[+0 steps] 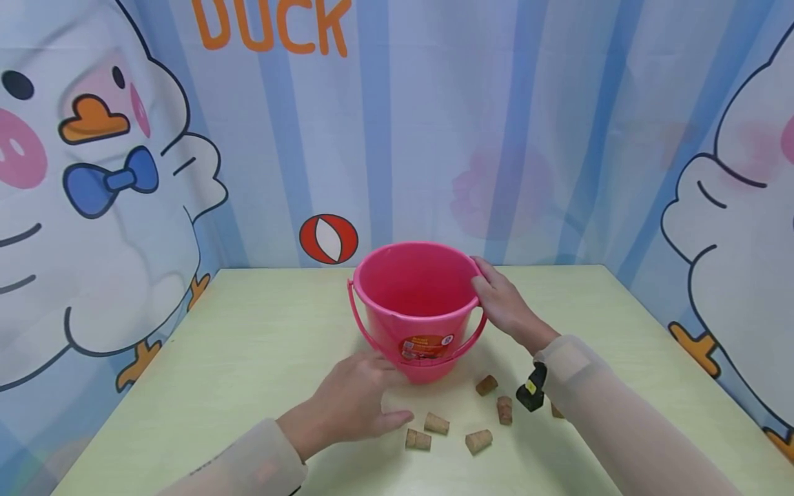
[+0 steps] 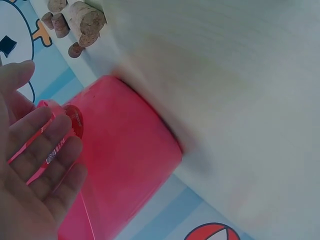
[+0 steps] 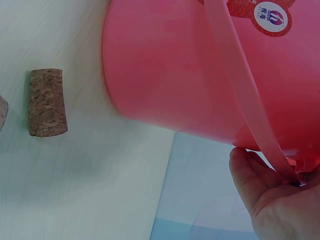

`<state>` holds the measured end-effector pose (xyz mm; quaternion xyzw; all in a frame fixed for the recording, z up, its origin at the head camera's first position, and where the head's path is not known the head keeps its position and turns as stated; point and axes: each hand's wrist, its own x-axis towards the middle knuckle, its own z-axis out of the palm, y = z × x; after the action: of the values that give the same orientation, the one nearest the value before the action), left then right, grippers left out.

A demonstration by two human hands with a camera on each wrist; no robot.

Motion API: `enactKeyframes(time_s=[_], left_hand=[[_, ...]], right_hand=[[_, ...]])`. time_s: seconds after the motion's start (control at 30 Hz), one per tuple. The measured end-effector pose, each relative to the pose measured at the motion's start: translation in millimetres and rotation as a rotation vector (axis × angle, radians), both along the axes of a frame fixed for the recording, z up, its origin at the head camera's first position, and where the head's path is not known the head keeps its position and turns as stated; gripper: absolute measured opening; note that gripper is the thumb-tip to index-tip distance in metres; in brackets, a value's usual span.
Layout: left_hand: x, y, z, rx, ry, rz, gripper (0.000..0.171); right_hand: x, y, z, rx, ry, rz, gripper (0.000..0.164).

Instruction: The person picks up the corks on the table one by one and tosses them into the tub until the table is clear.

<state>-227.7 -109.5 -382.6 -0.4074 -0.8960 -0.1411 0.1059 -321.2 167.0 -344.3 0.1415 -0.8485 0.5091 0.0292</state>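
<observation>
A pink bucket (image 1: 381,324) stands on the table, its mouth facing up. Its handle (image 1: 358,315) hangs down across the front, near an orange label (image 1: 428,346). My right hand (image 1: 505,300) grips the rim on the right side, by the handle's joint; in the right wrist view the fingers (image 3: 245,172) are at the rim there. Low at the bucket's front left, my left hand (image 1: 350,396) is spread, with nothing in its grasp. The left wrist view shows its fingers (image 2: 60,150) loosely extended beside the label and handle.
Several wine corks lie in front of the bucket, among them a light cork (image 1: 478,441) and a darker cork (image 1: 486,385). Another cork (image 1: 557,411) is partly hidden by my right forearm. A printed curtain (image 1: 428,124) rises behind the pale table (image 1: 248,331).
</observation>
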Motion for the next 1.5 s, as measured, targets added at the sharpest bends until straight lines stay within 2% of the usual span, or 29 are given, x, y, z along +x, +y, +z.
enactKeyframes(time_s=[0.5,0.7,0.93,1.13,1.33,1.5], left_hand=[[1.6,7,-8.0,-0.075,-0.120,0.007,0.045],[2.2,8,-12.1,-0.097,-0.113,-0.041,0.040],[4.0,14,-14.5,-0.120,-0.154,-0.072,0.036],[4.3,17,-20.4,-0.150,-0.158,-0.074,0.027],[4.8,21,-24.3,-0.177,-0.194,-0.056,0.022],[5.1,24,-30.0,-0.194,-0.167,-0.059,0.015]], right_hand=[[0.1,-1,-1.3,0.001,-0.016,-0.007,0.057],[0.2,-2,-1.0,0.001,-0.021,-0.011,0.058],[1.1,-2,0.2,0.001,-0.017,-0.007,0.057],[0.6,-1,-0.5,0.005,-0.014,-0.007,0.057],[0.1,-1,-0.8,0.008,-0.013,-0.014,0.057],[-0.4,-1,-0.8,0.009,-0.011,-0.015,0.058]])
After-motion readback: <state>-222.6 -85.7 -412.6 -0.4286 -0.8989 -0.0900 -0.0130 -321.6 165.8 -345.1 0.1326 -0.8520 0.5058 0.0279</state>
